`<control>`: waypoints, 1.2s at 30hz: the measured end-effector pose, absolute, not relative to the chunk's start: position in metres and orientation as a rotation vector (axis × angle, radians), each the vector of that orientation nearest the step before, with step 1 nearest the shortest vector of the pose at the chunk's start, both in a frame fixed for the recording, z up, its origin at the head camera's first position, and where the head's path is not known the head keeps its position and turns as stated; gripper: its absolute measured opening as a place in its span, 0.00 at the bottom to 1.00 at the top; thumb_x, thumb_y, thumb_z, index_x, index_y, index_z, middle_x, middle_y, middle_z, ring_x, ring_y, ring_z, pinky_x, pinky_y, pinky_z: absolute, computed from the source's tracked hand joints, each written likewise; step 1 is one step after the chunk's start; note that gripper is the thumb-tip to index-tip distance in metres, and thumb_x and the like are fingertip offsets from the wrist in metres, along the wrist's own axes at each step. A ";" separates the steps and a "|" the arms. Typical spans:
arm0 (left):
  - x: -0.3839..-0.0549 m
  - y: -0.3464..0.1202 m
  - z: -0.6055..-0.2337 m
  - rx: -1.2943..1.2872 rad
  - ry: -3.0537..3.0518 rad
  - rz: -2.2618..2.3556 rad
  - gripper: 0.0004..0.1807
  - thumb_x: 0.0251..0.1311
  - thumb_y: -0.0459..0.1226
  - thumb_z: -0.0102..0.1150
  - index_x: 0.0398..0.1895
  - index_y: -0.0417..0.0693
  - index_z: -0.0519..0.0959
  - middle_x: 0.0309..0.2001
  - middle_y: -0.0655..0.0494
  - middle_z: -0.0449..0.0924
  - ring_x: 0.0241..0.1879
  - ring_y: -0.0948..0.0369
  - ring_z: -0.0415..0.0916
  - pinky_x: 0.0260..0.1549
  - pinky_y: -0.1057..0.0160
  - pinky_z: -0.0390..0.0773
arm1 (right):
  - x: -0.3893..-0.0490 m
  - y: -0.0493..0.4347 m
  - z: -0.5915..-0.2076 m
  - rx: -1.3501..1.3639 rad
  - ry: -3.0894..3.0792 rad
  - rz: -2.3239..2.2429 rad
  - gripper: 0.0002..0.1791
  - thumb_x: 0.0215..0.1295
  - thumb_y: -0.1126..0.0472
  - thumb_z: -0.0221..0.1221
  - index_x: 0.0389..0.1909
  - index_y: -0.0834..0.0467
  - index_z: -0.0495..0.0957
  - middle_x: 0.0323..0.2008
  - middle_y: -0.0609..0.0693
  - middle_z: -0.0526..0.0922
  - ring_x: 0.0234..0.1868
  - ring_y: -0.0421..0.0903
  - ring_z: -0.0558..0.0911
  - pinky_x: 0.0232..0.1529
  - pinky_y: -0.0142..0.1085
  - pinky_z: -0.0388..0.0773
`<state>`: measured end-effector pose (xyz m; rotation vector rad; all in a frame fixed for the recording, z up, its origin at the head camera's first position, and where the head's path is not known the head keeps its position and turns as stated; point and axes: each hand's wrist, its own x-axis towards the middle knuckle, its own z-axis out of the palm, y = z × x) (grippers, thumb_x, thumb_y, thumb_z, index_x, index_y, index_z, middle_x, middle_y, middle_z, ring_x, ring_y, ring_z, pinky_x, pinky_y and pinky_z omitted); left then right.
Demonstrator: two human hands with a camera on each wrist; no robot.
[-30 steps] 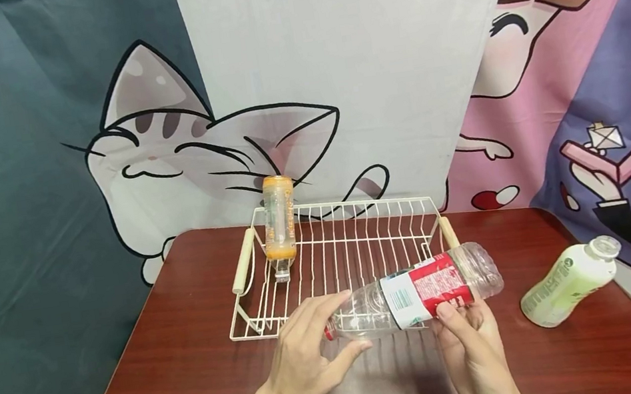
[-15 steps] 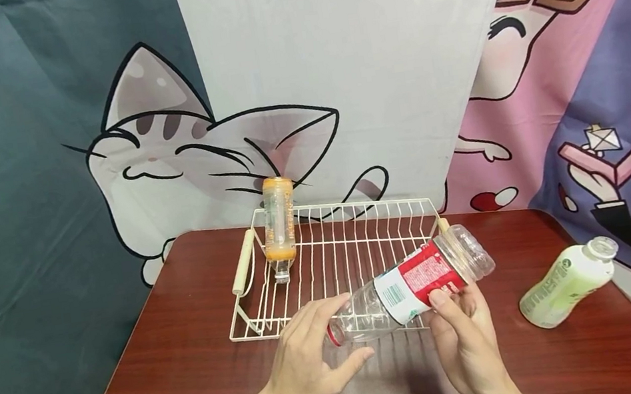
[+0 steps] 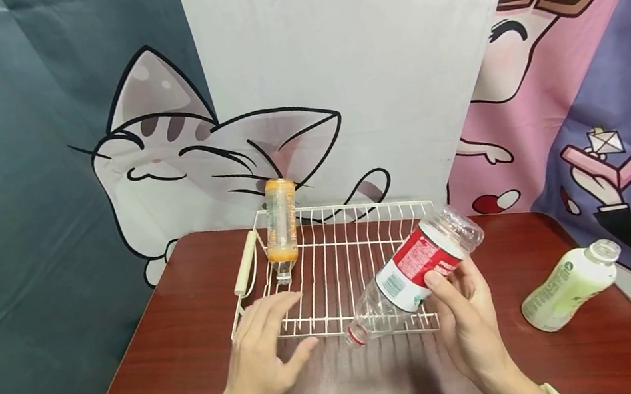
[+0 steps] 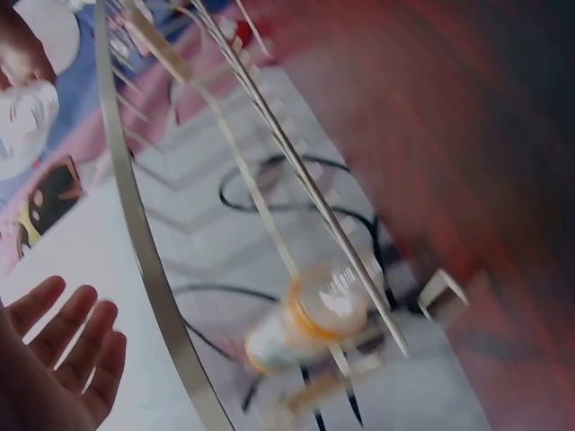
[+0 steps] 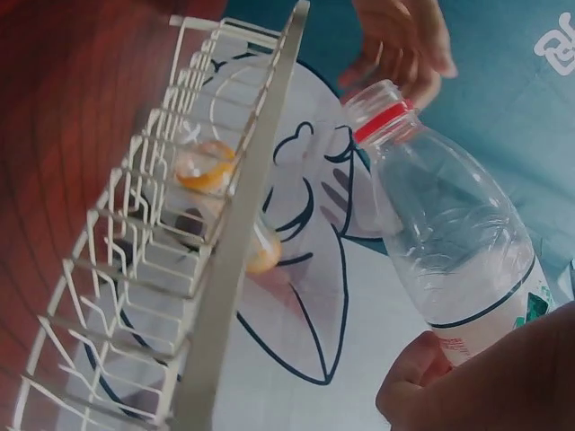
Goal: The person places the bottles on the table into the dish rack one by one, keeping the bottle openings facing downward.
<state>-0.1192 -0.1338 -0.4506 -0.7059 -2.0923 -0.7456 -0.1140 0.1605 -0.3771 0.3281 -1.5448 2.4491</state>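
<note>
My right hand [image 3: 469, 317] grips a clear plastic bottle [image 3: 373, 298] round its red and white label. The bottle tilts, base up to the right and its uncapped neck with a red ring [image 5: 381, 120] down to the left. It overlaps the front right of a white wire dish rack [image 3: 332, 269]. My left hand [image 3: 259, 356] is left of the bottle neck, fingers spread and holding nothing, in front of the rack's left part. In the left wrist view its relaxed fingers [image 4: 76, 346] show apart from the rack. An orange-banded bottle [image 3: 281, 228] leans neck down in the rack's left side.
A green and white bottle [image 3: 570, 286] without a cap stands on the red-brown table [image 3: 153, 375] at the right. The rack has a pale wooden handle [image 3: 245, 263] on its left end. Behind the table hangs a printed cartoon cloth [image 3: 370, 68].
My left hand has drawn away leftward from the bottle neck. The clear bottle has tipped steeper in my right hand, its base rising and its neck shifting right.
</note>
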 end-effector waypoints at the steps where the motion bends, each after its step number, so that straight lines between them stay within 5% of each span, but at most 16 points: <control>1: -0.120 -0.139 -0.451 -0.672 -2.112 -0.733 0.37 0.81 0.64 0.51 0.66 0.41 0.83 0.59 0.47 0.86 0.58 0.48 0.83 0.63 0.51 0.76 | -0.116 0.161 -0.375 0.326 -1.564 2.438 0.26 0.79 0.74 0.53 0.74 0.58 0.73 0.65 0.55 0.78 0.64 0.48 0.78 0.65 0.36 0.82; 6: -0.121 -0.162 -0.456 -0.494 -2.221 -0.694 0.45 0.78 0.70 0.47 0.68 0.39 0.82 0.64 0.43 0.83 0.64 0.43 0.77 0.67 0.46 0.68 | -0.130 0.164 -0.360 0.305 -1.635 2.399 0.25 0.79 0.73 0.55 0.72 0.57 0.76 0.62 0.55 0.81 0.60 0.47 0.81 0.63 0.35 0.83; 17: -0.125 -0.177 -0.476 -0.345 -2.280 -0.640 0.52 0.75 0.73 0.48 0.76 0.35 0.77 0.73 0.38 0.77 0.71 0.38 0.72 0.65 0.36 0.68 | -0.161 0.172 -0.328 0.295 -1.578 2.365 0.21 0.77 0.72 0.57 0.67 0.58 0.81 0.58 0.53 0.84 0.56 0.47 0.83 0.60 0.36 0.82; 25: -0.122 -0.180 -0.482 -0.240 -2.414 -0.633 0.55 0.58 0.62 0.73 0.80 0.34 0.71 0.77 0.38 0.73 0.75 0.40 0.69 0.70 0.36 0.67 | -0.188 0.156 -0.319 0.316 -1.636 2.325 0.21 0.76 0.71 0.59 0.66 0.57 0.82 0.56 0.52 0.86 0.56 0.48 0.83 0.61 0.36 0.81; 36: -0.121 -0.178 -0.483 -0.209 -2.430 -0.662 0.57 0.54 0.59 0.78 0.82 0.37 0.70 0.77 0.43 0.73 0.74 0.41 0.71 0.66 0.36 0.72 | -0.211 0.139 -0.314 0.314 -1.782 2.296 0.22 0.76 0.68 0.62 0.69 0.60 0.80 0.50 0.48 0.88 0.54 0.46 0.83 0.61 0.37 0.79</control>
